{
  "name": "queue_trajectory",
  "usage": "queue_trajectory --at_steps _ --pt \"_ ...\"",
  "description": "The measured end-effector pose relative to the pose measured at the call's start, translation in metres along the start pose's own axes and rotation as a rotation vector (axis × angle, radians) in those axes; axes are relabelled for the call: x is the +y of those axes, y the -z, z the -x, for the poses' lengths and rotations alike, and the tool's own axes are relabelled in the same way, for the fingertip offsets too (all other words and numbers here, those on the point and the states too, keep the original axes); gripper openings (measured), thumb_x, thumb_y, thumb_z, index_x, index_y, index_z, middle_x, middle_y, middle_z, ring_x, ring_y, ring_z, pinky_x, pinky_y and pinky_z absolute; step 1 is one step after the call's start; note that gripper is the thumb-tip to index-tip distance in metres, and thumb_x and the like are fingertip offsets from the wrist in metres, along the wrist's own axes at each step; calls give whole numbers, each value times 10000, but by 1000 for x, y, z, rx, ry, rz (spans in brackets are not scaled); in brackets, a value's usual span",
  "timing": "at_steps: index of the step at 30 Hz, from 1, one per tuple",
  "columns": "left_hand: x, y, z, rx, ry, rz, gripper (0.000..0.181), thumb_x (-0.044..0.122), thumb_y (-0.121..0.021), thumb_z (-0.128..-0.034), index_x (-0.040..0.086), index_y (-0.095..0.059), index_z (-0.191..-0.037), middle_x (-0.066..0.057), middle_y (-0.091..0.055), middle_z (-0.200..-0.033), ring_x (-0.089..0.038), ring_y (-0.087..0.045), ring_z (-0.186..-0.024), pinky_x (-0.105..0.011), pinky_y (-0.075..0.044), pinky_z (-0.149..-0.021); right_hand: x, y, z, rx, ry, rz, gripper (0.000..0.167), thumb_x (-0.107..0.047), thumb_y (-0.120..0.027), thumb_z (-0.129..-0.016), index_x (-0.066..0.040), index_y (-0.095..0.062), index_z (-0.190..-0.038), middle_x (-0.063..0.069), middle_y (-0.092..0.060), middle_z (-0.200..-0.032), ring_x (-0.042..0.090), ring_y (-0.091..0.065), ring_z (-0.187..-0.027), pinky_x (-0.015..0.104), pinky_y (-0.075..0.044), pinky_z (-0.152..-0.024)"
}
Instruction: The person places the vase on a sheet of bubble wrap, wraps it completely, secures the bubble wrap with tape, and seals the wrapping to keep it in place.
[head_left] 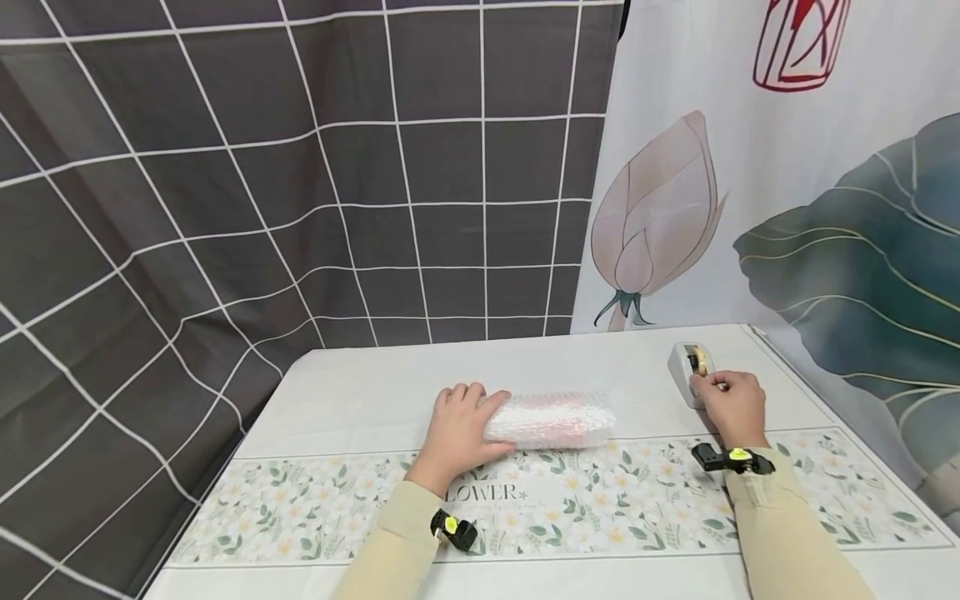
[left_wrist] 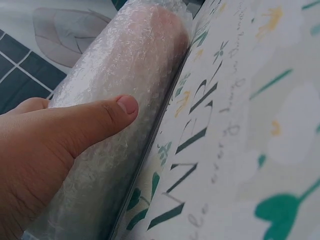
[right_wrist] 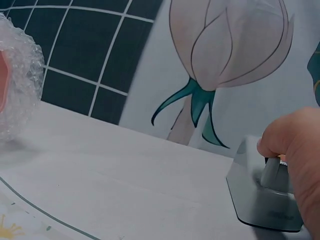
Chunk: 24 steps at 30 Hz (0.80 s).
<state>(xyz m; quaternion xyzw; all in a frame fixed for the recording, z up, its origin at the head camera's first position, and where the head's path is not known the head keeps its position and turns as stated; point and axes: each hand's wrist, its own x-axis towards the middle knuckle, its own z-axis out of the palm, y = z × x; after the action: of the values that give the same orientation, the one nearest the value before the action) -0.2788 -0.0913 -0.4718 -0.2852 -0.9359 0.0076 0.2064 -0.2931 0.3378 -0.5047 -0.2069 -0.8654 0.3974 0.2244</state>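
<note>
A bubble-wrapped cylinder (head_left: pixel 555 421), pinkish under the clear wrap, lies sideways on the table. My left hand (head_left: pixel 462 429) grips its left end, the fingers over the far side and the thumb (left_wrist: pixel 107 117) along the near side. At the right stands a grey tape dispenser (head_left: pixel 682 375) with a yellowish tape roll (head_left: pixel 700 358) in it. My right hand (head_left: pixel 733 406) is at the dispenser's front end, with thumb and curled finger pinching at the tape there. The strip between the fingertips is hidden. In the right wrist view the wrapped cylinder's open pink end (right_wrist: pixel 4 80) shows.
The white table cover (head_left: pixel 375 400) has a floral band (head_left: pixel 315 508) along its front part. A dark grid curtain (head_left: pixel 450 167) hangs behind and to the left. To the right hangs a white curtain with a lotus bud (head_left: pixel 660 208). Both wrists wear black straps with small devices.
</note>
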Motion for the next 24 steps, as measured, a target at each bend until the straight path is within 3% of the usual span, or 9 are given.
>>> queue_trajectory --at_steps 7,16,21,24 --pt "1 0 0 -10 8 -12 815 797 -616 -792 344 -506 -1461 5 -555 -1173 -218 -525 -1074 -457 -424 -973 -2 4 1 -37 -22 -83 332 -219 -577 -927 95 -635 -1019 262 -459 -1229 356 -408 -1017 403 -347 -700" --pt "1 -2 -1 14 3 -24 803 789 -633 -785 345 -522 -1446 8 -557 -1155 -206 -530 -1046 -447 -431 -966 -1 3 0 -1 -7 -116 237 -181 -642 -916 53 -640 -946 167 -460 -1151 239 -403 -936 340 -356 -674" --pt "1 -3 0 28 4 -37 797 791 -631 -785 351 -525 -1441 8 -558 -1157 -209 -533 -1051 -445 -432 -965 -3 3 1 26 14 -130 328 -266 -672 -949 38 -623 -837 145 -471 -1156 216 -414 -927 299 -373 -639" --pt "0 -4 0 28 5 -42 795 796 -624 -787 355 -524 -1442 10 -559 -1160 -210 -533 -1059 -444 -430 -969 -3 2 2 54 9 -168 427 -300 -618 -994 52 -597 -754 113 -478 -1135 210 -417 -958 331 -361 -715"
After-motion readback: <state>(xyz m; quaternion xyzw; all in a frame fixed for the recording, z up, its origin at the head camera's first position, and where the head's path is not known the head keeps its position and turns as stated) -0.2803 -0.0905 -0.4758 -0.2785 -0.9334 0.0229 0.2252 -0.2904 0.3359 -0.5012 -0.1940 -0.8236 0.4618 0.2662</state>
